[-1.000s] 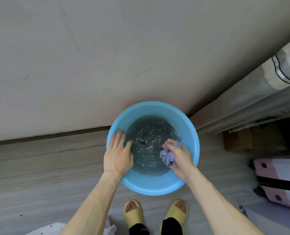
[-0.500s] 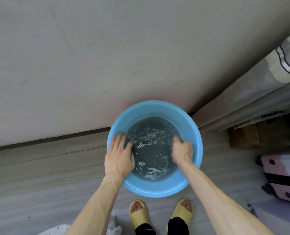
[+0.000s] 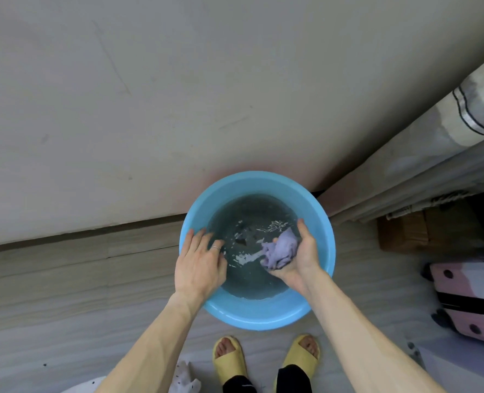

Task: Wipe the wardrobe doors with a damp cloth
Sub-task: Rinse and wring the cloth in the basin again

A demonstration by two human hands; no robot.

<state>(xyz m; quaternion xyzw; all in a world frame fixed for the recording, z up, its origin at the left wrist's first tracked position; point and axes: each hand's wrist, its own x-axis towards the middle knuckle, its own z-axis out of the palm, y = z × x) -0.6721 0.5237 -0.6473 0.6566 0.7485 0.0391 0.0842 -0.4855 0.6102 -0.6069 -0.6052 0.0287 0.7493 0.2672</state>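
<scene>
Lilac cloth (image 3: 281, 249), bunched and wet, lies in the palm-up right hand (image 3: 298, 258), whose fingers curl round it over the water (image 3: 246, 222). The left hand (image 3: 200, 266) rests flat, fingers straight, on the left inner wall of the basin (image 3: 259, 317), a ring on one finger. Blue and round, the basin stands on the wood-look floor (image 3: 65, 279) at the foot of a pale panel (image 3: 178, 109), with yellow slippers (image 3: 229, 360) just behind it and a pink suitcase (image 3: 467, 300) off to the right.

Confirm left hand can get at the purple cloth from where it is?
Probably yes: left hand rests on the basin rim, cloth sits exposed in the right hand, only open water between.
</scene>
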